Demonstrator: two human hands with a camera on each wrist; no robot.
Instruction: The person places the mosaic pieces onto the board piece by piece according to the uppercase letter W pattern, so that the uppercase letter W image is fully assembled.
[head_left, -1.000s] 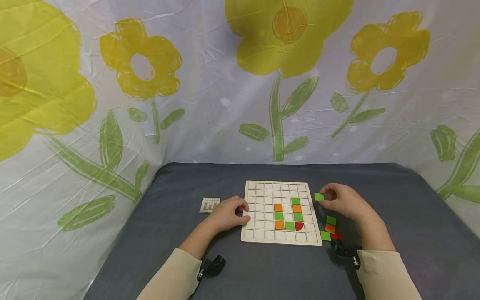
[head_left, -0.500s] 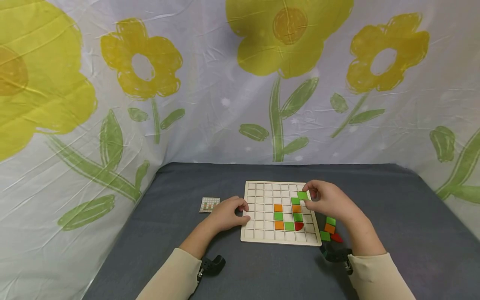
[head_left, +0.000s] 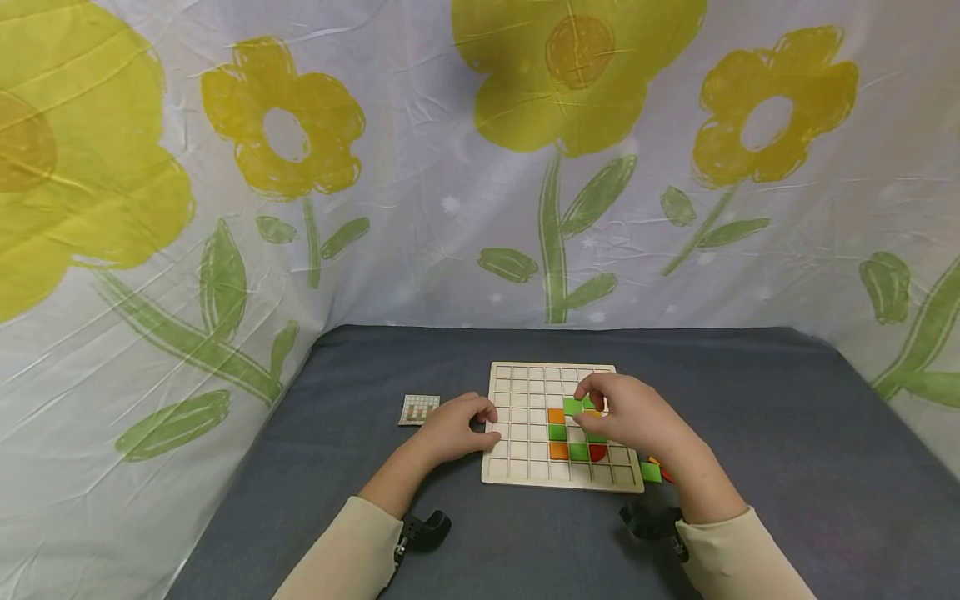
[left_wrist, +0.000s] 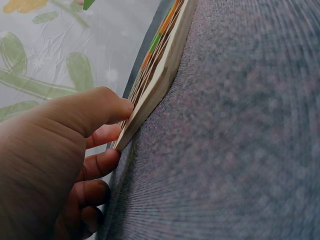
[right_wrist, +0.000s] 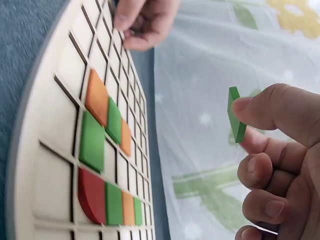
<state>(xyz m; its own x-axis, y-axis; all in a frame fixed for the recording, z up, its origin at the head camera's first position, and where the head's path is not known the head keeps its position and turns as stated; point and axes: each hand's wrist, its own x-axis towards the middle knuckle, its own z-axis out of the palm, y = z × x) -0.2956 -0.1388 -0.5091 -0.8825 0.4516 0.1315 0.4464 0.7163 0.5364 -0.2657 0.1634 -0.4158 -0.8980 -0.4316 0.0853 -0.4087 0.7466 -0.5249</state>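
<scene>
One green square tile (head_left: 572, 407), pinched above a wooden grid board (head_left: 519, 399).
From afar, I see it clamped between thumb and finger of the right hand (head_left: 633, 408), brought in from beside the board, so only setting down seems left. The left hand (head_left: 452, 425) holds the board's left edge with thumb and curled fingers. The right hand and forearm (head_left: 701, 471) partly hide laid tiles (head_left: 557, 432) and loose tiles (head_left: 651, 472).

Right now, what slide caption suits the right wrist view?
The right hand pinches a green square tile above a pale wooden grid board.
</scene>
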